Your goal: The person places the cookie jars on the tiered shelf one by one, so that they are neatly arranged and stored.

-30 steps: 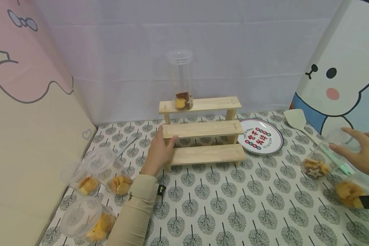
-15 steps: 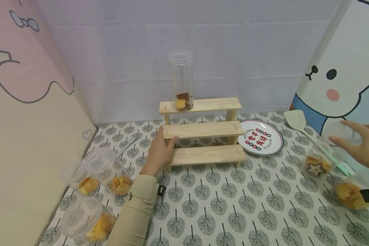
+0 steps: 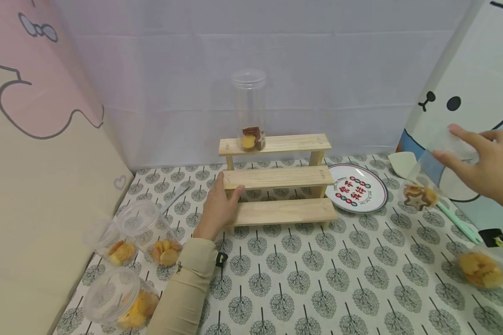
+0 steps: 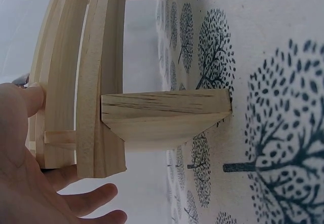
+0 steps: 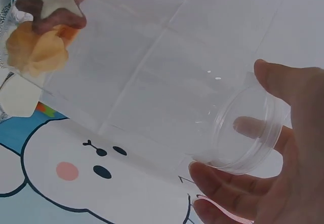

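In the head view my left hand (image 3: pixel 217 209) grips the left end of a three-tier wooden display stand (image 3: pixel 281 211), at the middle tier. The left wrist view has the thumb on one side of the planks and the fingers (image 4: pixel 93 199) around the ends. At the right, my right hand (image 3: pixel 488 165) holds a tall clear plastic jar (image 5: pixel 136 77) by its lid end. The jar tilts and hangs above the table; a star-shaped cookie (image 5: pixel 53 6) and yellow cookies lie at its bottom. Another clear jar (image 3: pixel 250 104) with cookies stands on the stand's top tier.
Several clear jars of cookies, such as a jar (image 3: pixel 111 298) at the near left, stand beside my left sleeve. A jar (image 3: pixel 482 270) is below my right wrist. A plate (image 3: pixel 356 188), a spatula (image 3: pixel 457 221) and a grey utensil (image 3: pixel 175 197) lie on the tree-print cloth (image 3: pixel 302 284).
My right hand has lifted the jar with the star cookie off the table and brought it slightly left and upward. My left hand stays on the stand.
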Tool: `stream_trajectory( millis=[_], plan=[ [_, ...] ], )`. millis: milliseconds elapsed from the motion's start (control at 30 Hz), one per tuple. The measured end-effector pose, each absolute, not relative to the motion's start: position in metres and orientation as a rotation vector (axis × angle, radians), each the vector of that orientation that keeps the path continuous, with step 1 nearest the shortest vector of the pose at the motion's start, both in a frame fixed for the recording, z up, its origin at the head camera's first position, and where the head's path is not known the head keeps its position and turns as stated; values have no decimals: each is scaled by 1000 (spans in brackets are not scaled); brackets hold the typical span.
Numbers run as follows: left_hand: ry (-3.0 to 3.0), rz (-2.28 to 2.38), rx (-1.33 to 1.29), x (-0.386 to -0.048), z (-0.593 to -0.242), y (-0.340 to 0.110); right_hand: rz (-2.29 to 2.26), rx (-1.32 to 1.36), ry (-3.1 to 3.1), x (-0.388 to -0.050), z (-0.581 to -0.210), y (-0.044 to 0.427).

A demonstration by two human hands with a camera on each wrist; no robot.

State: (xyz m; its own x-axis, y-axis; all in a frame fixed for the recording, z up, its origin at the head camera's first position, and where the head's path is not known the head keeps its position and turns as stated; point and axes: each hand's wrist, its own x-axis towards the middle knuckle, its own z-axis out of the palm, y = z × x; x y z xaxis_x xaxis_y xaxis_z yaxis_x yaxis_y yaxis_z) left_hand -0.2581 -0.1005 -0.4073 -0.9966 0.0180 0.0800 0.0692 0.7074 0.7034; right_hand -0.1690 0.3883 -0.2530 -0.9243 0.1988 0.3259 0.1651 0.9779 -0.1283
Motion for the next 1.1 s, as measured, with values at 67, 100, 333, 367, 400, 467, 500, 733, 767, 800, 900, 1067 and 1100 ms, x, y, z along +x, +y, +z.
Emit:
stream_trajectory(
  millis=[67, 100, 333, 367, 400, 467, 500, 733, 767, 800, 900, 1067, 1100],
  plan=[
    [-2838, -1179, -73, -258, -407, -101, 132, -247, -2780, -175, -245, 382],
    [-2838, -1179, -71, -258, -407, -101, 130, -236, -2783, -178, -242, 379],
    [-2836, -1174, -70, -257, -409, -103, 167, -136, -2775, -197, -214, 357],
    [-2837, -1178, -68, -257, -409, -103, 180, -120, -2770, -200, -210, 354],
    [-2836, -1183, -65, -257, -409, -103, 193, -108, -2769, -203, -206, 350],
    [-2840, -1187, -55, -256, -409, -104, 216, -96, -2773, -210, -199, 341],
    [-2840, -1188, -50, -256, -408, -104, 221, -89, -2773, -214, -195, 337],
    [-2846, -1194, -52, -256, -409, -103, 314, -32, -2763, -241, -170, 310],
    [-2847, -1196, -51, -256, -409, -103, 334, -20, -2756, -244, -167, 306],
    [-2848, -1194, -47, -256, -409, -103, 351, -12, -2756, -248, -165, 302],
    [-2846, -1191, -41, -256, -407, -102, 392, 36, -2752, -258, -159, 290],
    [-2833, -1191, -43, -258, -405, -100, 412, 128, -2740, -273, -153, 272],
    [-2832, -1189, -46, -258, -405, -100, 401, 144, -2735, -276, -152, 268]
  ],
)
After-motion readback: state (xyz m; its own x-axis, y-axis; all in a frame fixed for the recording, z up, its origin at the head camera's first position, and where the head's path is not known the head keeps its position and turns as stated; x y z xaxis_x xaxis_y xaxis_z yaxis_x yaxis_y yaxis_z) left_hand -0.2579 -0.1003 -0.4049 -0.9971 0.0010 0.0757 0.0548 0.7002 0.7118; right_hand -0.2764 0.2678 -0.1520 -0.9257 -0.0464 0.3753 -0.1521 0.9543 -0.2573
